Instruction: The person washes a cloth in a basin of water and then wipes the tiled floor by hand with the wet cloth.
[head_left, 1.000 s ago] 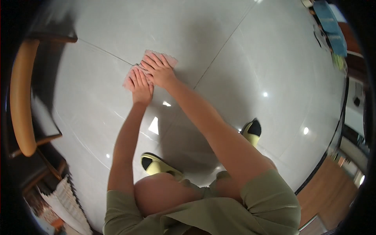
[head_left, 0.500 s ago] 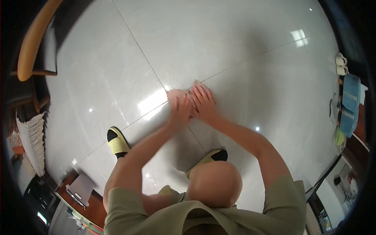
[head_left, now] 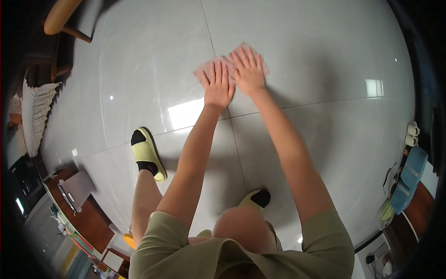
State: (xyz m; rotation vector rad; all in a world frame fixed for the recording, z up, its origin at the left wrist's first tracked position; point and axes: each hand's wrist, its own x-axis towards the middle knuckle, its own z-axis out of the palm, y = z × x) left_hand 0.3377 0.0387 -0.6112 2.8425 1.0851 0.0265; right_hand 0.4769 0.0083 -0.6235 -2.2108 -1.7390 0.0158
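A pink cloth [head_left: 200,74] with jagged edges lies spread on the glossy grey tiled floor [head_left: 297,60]. Both arms are stretched forward over it. My left hand [head_left: 218,88] presses flat on the left part of the cloth, fingers apart. On its right part rests my right hand [head_left: 249,76], also flat with fingers spread. The thumbs are close to each other near the cloth's middle. Neither hand grips it; the palms hold it against the tiles.
My feet wear yellow-green slides [head_left: 145,151] over black socks. A wooden chair [head_left: 60,18] stands at the far left, near a fringed white cloth [head_left: 37,109]. Low brown furniture [head_left: 88,228] is at lower left. Blue slippers [head_left: 411,169] and white shoes [head_left: 412,132] line the right side.
Both hands have slid the cloth forward, away from my body, and the arms have straightened. The cloth is now spread wider under the palms. The view has shifted too.
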